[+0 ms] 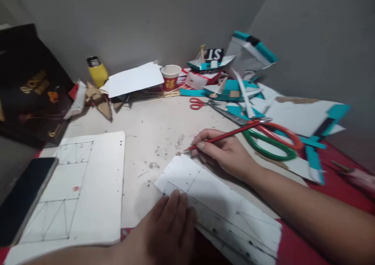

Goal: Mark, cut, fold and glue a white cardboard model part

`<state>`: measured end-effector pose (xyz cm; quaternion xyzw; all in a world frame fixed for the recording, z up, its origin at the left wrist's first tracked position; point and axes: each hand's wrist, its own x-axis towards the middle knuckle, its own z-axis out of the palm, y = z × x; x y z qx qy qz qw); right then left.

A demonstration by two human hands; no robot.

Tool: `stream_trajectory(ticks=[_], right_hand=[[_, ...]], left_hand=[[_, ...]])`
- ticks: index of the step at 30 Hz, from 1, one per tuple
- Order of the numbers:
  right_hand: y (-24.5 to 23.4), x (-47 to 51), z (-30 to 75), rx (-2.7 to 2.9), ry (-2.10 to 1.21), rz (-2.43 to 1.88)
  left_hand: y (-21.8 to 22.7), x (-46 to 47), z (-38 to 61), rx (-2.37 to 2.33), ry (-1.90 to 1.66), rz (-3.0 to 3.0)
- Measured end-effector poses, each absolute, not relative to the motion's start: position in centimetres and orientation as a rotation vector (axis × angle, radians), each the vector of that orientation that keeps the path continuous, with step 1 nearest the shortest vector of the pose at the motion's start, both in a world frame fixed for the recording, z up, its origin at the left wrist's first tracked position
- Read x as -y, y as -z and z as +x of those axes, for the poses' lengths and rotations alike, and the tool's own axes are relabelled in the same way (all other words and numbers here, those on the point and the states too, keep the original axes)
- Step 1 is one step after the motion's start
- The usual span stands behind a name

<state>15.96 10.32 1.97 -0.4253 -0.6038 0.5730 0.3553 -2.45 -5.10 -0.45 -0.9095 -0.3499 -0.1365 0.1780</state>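
Observation:
A white card with ruled pencil lines lies slanted at the table's front edge. My left hand presses on its near left part, fingers bent and close together; the thumb is not clearly seen. Between the thumb and fingers of my right hand is a red and black pencil. Its point is just above the card's far corner, beside a small brown piece; I cannot tell whether it touches. To the left, an open notebook page carries a drawn rectangle with crossing lines.
Large scissors with green and orange handles and small red scissors lie right of centre. Behind are paper boats, a paper cup, a yellow bottle and thin sticks. A dark phone lies left.

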Motion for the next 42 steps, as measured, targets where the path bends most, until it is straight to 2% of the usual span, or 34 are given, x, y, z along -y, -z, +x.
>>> stream_trajectory(ticks=[15,34,42], right_hand=[[-1.7,-10.6,16.1,1.589,-1.496,-1.037],[-2.2,-10.4,16.2,1.61,-1.531,-1.025],[-2.4,-10.2,16.7,1.785,-1.549,-0.969]], left_hand=[[-0.3,4.3,-2.4,1.039,0.563,-2.628],[-1.3,4.2,-2.5,0.996,0.423,-2.715],[-1.6,4.1,-2.4,1.009,0.418,-2.695]])
